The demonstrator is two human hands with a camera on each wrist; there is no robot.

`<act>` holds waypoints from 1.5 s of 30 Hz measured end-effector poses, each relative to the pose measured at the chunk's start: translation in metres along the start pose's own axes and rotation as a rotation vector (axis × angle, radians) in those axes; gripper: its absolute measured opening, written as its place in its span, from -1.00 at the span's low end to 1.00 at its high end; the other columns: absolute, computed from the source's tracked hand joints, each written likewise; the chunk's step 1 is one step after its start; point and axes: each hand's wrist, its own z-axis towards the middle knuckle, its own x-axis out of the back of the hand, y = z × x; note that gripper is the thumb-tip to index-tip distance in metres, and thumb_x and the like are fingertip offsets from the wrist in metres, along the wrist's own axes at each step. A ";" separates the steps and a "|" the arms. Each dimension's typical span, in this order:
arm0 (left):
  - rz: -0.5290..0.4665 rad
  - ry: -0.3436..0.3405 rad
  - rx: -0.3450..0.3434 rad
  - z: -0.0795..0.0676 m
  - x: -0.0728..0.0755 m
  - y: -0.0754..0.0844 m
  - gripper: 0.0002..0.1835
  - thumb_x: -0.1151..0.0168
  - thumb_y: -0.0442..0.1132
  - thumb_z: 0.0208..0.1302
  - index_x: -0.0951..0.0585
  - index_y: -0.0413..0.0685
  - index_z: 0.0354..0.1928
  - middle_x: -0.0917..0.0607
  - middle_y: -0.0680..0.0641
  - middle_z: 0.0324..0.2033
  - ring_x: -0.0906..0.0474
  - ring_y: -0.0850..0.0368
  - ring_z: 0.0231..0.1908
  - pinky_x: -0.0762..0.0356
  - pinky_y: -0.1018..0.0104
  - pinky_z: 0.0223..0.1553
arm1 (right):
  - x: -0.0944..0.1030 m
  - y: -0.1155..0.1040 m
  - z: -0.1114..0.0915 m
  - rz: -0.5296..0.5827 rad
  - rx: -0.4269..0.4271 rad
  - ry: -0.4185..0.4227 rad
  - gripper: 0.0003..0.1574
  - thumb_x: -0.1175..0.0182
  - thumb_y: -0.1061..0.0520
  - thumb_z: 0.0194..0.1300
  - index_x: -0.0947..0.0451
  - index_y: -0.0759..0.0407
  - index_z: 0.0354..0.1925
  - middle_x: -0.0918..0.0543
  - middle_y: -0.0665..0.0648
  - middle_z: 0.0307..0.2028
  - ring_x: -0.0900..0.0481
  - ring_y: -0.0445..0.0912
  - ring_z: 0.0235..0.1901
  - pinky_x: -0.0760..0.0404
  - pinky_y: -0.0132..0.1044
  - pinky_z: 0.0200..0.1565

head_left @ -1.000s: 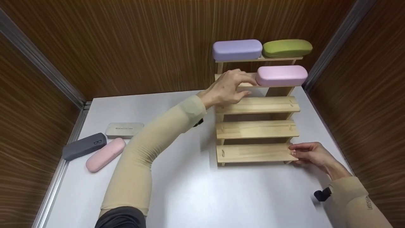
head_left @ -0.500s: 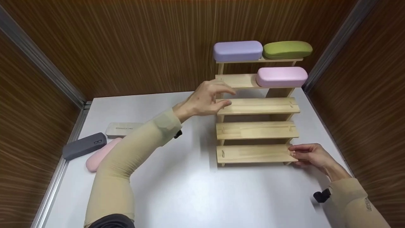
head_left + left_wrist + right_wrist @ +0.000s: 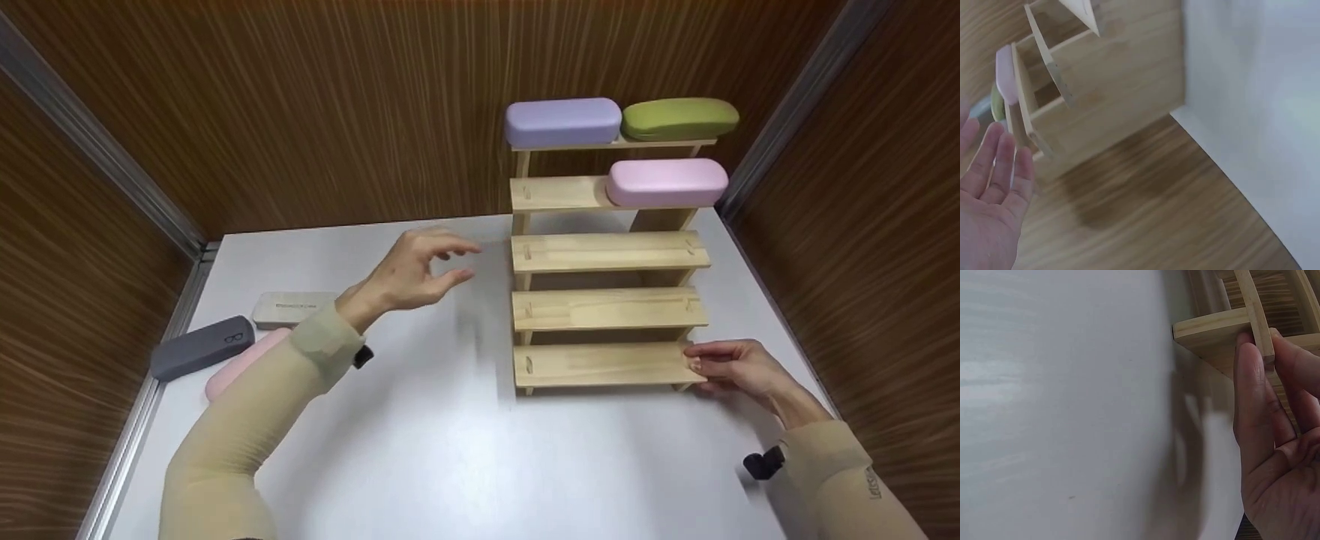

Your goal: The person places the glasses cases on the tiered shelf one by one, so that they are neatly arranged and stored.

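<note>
My left hand (image 3: 411,271) hovers over the table left of the wooden tiered rack (image 3: 611,251), thumb and fingers spread apart with nothing between them. Its palm shows in the left wrist view. At the rack's lowest board, my right hand (image 3: 750,371) pinches the right end between thumb and fingers; the right wrist view shows the board edge (image 3: 1258,320) between them. A lavender glasses case (image 3: 562,122) and an olive green case (image 3: 680,118) lie on the top tier. One tier down, a shiny pink case (image 3: 667,182) rests at the right.
On the table's left lie a dark grey glasses case (image 3: 202,348), a pale grey flat case (image 3: 289,308) and a light pink case (image 3: 244,367), partly hidden by my left forearm. Wood-grain walls (image 3: 337,112) enclose the white table (image 3: 450,450).
My left hand has moved away from beside the shiny pink case, leftward and down off the rack. The right hand keeps its grip on the lowest board.
</note>
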 end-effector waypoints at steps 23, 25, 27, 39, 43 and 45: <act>0.088 0.172 0.467 -0.151 0.037 -0.065 -0.60 -0.51 -0.33 0.45 -0.79 -0.11 0.28 -0.87 -0.21 0.20 -0.81 -0.20 0.12 -0.81 -0.24 0.16 | -0.002 -0.001 0.001 0.010 -0.010 -0.004 -0.63 -0.40 0.31 0.52 -0.91 -0.13 0.06 -0.88 -0.34 -0.06 -0.88 -0.26 -0.17 -0.88 -0.32 -0.09; 0.108 0.184 0.504 -0.164 0.042 -0.070 -0.59 -0.53 -0.34 0.43 -0.79 -0.12 0.28 -0.87 -0.21 0.20 -0.81 -0.23 0.12 -0.81 -0.23 0.16 | -0.002 -0.001 0.000 0.015 -0.011 -0.004 -0.63 -0.40 0.31 0.53 -0.91 -0.12 0.06 -0.88 -0.35 -0.05 -0.89 -0.26 -0.17 -0.88 -0.32 -0.09; 0.125 0.183 0.542 -0.178 0.047 -0.074 -0.58 -0.54 -0.34 0.41 -0.79 -0.12 0.28 -0.87 -0.21 0.20 -0.80 -0.25 0.13 -0.83 -0.12 0.15 | -0.001 -0.001 -0.001 0.027 -0.011 -0.006 -0.63 -0.40 0.31 0.53 -0.91 -0.13 0.05 -0.88 -0.34 -0.05 -0.89 -0.26 -0.17 -0.89 -0.32 -0.10; 0.242 0.157 0.724 -0.261 0.074 -0.088 -0.47 -0.62 -0.25 0.33 -0.76 -0.21 0.31 -0.82 -0.41 0.21 -0.75 -0.44 0.20 -0.66 -0.25 0.25 | 0.001 0.003 -0.001 0.054 -0.011 -0.015 -0.60 -0.38 0.34 0.53 -0.92 -0.15 0.02 -0.90 -0.29 -0.08 -0.89 -0.26 -0.17 -0.89 -0.32 -0.11; 0.287 0.170 0.751 -0.283 0.076 -0.092 -0.43 -0.65 -0.28 0.26 -0.75 -0.28 0.30 -0.78 -0.47 0.23 -0.71 -0.51 0.25 -0.60 -0.29 0.30 | 0.001 0.003 0.000 0.054 -0.015 -0.016 -0.59 -0.38 0.34 0.53 -0.92 -0.16 0.01 -0.90 -0.29 -0.08 -0.88 -0.26 -0.18 -0.89 -0.33 -0.11; 0.289 0.183 0.759 -0.292 0.076 -0.094 -0.42 -0.66 -0.31 0.23 -0.74 -0.30 0.29 -0.76 -0.51 0.25 -0.67 -0.57 0.28 -0.54 -0.39 0.34 | 0.002 0.003 0.000 0.054 -0.010 -0.016 -0.59 -0.37 0.34 0.54 -0.92 -0.16 0.01 -0.90 -0.30 -0.08 -0.88 -0.26 -0.18 -0.88 -0.33 -0.12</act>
